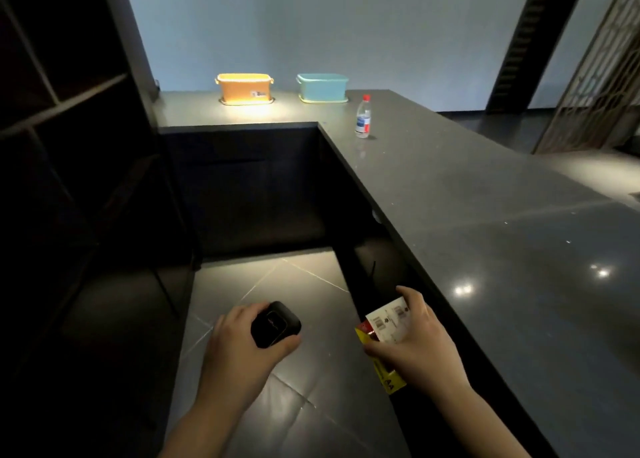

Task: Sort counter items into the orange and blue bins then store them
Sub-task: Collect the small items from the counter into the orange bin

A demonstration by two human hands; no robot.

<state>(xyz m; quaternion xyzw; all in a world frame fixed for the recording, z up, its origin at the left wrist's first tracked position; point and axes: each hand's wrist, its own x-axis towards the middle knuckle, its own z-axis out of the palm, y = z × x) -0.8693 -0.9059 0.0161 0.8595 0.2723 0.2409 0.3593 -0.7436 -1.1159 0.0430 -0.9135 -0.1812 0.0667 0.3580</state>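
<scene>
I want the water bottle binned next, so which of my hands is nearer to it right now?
Right. The right hand, holding a battery pack, is beside the counter the water bottle stands on; the left hand is farther left.

The only print that can be read is "AA", in dark letters on the yellow end of the battery pack (384, 350) gripped by the right hand (415, 339). Barcodes show on its white part just under the fingers, their digits too small to read. The sticker on the orange bin (245, 88) and the label on the bottle (363, 117), both far ahead of the hands, are illegible.
</scene>
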